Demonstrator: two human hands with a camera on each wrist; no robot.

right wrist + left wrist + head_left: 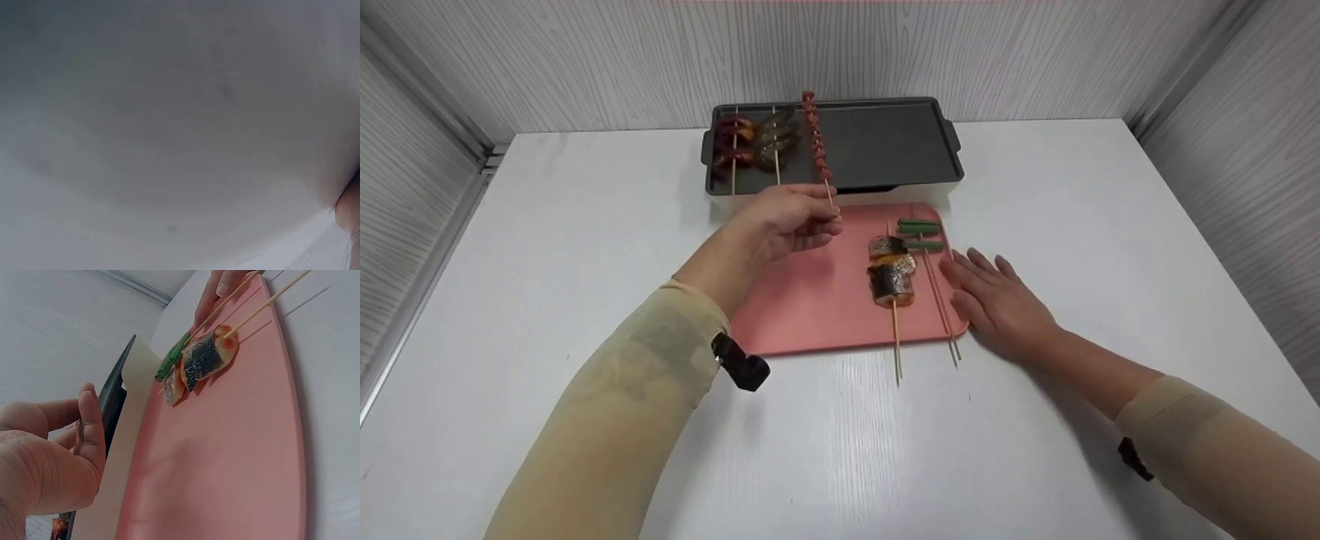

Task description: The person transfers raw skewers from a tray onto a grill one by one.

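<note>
In the head view my left hand (799,217) pinches the lower stick of a skewer of small red pieces (816,139), which reaches over the dark grill plate (885,142). Left of it on the plate lie a skewer of dark red and orange pieces (739,133) and a skewer of brownish pieces (776,139). My right hand (1005,307) lies flat with fingers straight at the right edge of the pink tray (810,307). On the tray are a fish skewer (892,281) and a skewer of green pieces (919,226). The right wrist view shows mostly blurred white surface.
The grill stands against the back wall (607,67), with a side handle (952,136) at its right end. The tray sits directly in front of it on the white table (840,450). Stick ends from the tray overhang its front edge.
</note>
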